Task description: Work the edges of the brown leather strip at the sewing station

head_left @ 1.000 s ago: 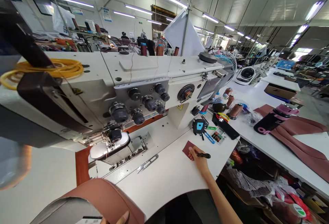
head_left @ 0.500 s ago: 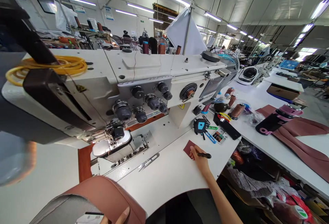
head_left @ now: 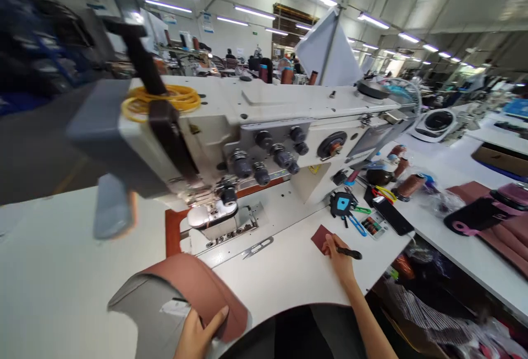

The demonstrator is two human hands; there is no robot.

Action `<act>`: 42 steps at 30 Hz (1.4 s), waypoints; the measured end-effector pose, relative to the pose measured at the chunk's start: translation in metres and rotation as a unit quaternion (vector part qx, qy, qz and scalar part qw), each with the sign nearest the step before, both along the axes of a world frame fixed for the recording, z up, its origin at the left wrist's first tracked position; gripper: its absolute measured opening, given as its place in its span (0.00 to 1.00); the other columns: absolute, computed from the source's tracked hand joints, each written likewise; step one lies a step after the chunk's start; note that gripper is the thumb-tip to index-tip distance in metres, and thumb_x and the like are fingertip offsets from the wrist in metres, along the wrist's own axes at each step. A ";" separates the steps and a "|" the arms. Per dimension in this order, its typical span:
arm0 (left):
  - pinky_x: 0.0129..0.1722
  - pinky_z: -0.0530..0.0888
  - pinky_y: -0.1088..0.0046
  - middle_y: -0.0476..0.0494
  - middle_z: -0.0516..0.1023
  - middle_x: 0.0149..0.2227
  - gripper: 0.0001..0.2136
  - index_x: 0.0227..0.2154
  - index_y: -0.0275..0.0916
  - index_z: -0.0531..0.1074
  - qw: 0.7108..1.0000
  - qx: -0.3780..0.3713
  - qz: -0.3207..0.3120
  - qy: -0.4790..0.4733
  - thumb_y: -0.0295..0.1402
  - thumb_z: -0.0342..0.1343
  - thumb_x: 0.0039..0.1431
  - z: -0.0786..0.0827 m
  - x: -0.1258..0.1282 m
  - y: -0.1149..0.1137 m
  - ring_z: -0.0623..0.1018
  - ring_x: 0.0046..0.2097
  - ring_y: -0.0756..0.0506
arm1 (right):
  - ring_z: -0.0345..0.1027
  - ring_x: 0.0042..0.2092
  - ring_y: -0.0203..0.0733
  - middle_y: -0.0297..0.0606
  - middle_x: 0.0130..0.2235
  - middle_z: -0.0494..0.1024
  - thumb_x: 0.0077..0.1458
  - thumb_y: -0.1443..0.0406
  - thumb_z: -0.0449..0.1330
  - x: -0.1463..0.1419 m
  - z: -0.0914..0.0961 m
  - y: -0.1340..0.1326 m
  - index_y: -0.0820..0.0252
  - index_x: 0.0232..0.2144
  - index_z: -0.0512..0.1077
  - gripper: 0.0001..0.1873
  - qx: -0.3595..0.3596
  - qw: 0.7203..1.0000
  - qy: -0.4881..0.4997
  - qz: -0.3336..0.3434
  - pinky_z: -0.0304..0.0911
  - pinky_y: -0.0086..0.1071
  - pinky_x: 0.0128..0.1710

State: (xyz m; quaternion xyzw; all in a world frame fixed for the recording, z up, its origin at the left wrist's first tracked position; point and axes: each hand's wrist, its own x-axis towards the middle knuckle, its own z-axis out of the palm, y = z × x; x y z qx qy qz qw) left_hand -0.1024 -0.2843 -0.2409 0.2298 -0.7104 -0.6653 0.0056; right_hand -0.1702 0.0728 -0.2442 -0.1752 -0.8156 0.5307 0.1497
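Observation:
My left hand (head_left: 200, 332) grips a curved reddish-brown leather panel (head_left: 198, 287) with grey backing (head_left: 144, 309) at the bottom of the view. A white paper label (head_left: 175, 308) sits on that backing. My right hand (head_left: 340, 260) holds a black pen (head_left: 350, 253), and its fingers rest against a small dark red leather swatch (head_left: 319, 237) on the white sewing table (head_left: 289, 285). The pen's tip is hidden behind my fingers.
A white industrial sewing machine (head_left: 268, 128) stands beyond my hands, with thread snips (head_left: 258, 247) lying in front of its presser foot (head_left: 212, 216). Thread cones (head_left: 410, 186), a black phone (head_left: 390, 216) and a black-and-pink bottle (head_left: 478, 213) stand on the right-hand table (head_left: 462, 249).
The view has swung left and the machine appears further right. My left hand has brought more of the leather panel into view. My right hand stays on the swatch.

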 end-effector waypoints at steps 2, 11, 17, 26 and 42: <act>0.36 0.75 0.67 0.49 0.76 0.27 0.22 0.28 0.40 0.66 0.999 -0.034 0.006 0.011 0.50 0.67 0.41 0.016 -0.005 -0.006 0.78 0.36 0.40 | 0.63 0.25 0.41 0.37 0.23 0.73 0.55 0.36 0.52 0.003 0.003 0.001 0.57 0.22 0.69 0.32 -0.002 1.000 0.003 -0.009 0.59 0.35 0.27; 0.53 0.73 0.56 0.33 0.80 0.45 0.25 0.40 0.35 0.69 0.997 -0.056 0.032 0.052 0.47 0.62 0.43 0.085 -0.032 -0.043 0.78 0.50 0.33 | 0.68 0.27 0.42 0.39 0.27 0.76 0.56 0.40 0.54 0.025 0.020 -0.031 0.59 0.28 0.73 0.29 -0.053 0.996 0.043 -0.058 0.68 0.38 0.31; 0.51 0.74 0.55 0.31 0.80 0.44 0.25 0.39 0.33 0.71 0.993 -0.078 -0.014 0.093 0.48 0.60 0.43 0.128 -0.051 -0.037 0.78 0.48 0.32 | 0.71 0.28 0.39 0.39 0.29 0.76 0.64 0.51 0.53 0.018 0.086 -0.144 0.59 0.25 0.77 0.24 -0.155 0.959 0.189 0.143 0.71 0.34 0.29; 0.54 0.73 0.51 0.33 0.81 0.42 0.22 0.38 0.35 0.73 0.974 -0.128 -0.019 0.185 0.47 0.57 0.45 0.144 -0.100 -0.045 0.79 0.48 0.33 | 0.64 0.20 0.34 0.31 0.20 0.69 0.64 0.50 0.53 -0.037 0.143 -0.248 0.57 0.21 0.70 0.25 -0.206 0.917 0.238 0.245 0.73 0.32 0.28; 0.60 0.69 0.55 0.32 0.78 0.52 0.28 0.47 0.34 0.73 0.983 -0.036 -0.090 0.154 0.53 0.56 0.53 0.127 -0.115 -0.059 0.75 0.56 0.33 | 0.68 0.25 0.36 0.32 0.19 0.67 0.68 0.57 0.48 -0.052 0.117 -0.264 0.56 0.21 0.65 0.23 -0.069 0.930 0.274 0.234 0.71 0.30 0.31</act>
